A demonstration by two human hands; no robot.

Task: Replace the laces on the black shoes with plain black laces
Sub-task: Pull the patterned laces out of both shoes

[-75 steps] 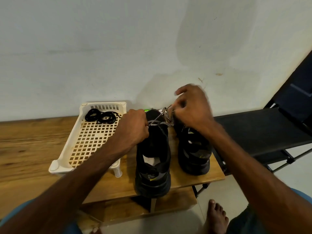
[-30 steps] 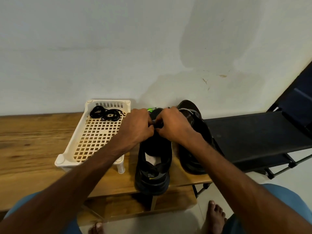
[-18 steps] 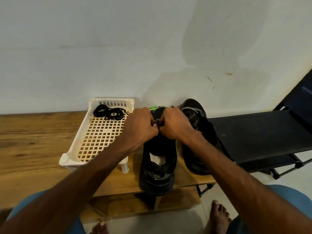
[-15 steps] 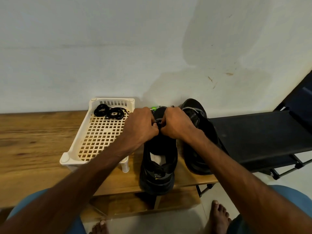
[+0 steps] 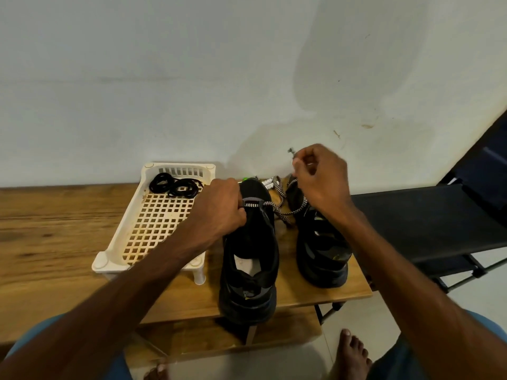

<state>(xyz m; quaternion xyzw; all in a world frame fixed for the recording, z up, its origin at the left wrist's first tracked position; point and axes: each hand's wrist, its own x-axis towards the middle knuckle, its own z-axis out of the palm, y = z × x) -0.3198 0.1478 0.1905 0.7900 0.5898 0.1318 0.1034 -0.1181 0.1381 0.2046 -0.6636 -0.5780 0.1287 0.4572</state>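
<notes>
Two black shoes stand on the wooden table [image 5: 55,242], toes toward the wall. On the left shoe [image 5: 249,256] my left hand [image 5: 219,212] grips the front at the lowest eyelets, where a black-and-white patterned lace [image 5: 277,209] crosses. My right hand [image 5: 321,176] is raised above the right shoe [image 5: 321,248] and pinches that lace, which trails down between the shoes. Coils of plain black laces [image 5: 175,185] lie at the far end of a cream plastic basket [image 5: 148,229].
A white wall rises just behind the table. A black folding bench [image 5: 428,218] stands to the right, below table height. Small white and green items [image 5: 267,182] lie by the wall behind the shoes. My bare feet are on the floor below the table edge.
My right hand has left the front of the left shoe and risen up and right, drawing the patterned lace out. The left hand stays on the shoe.
</notes>
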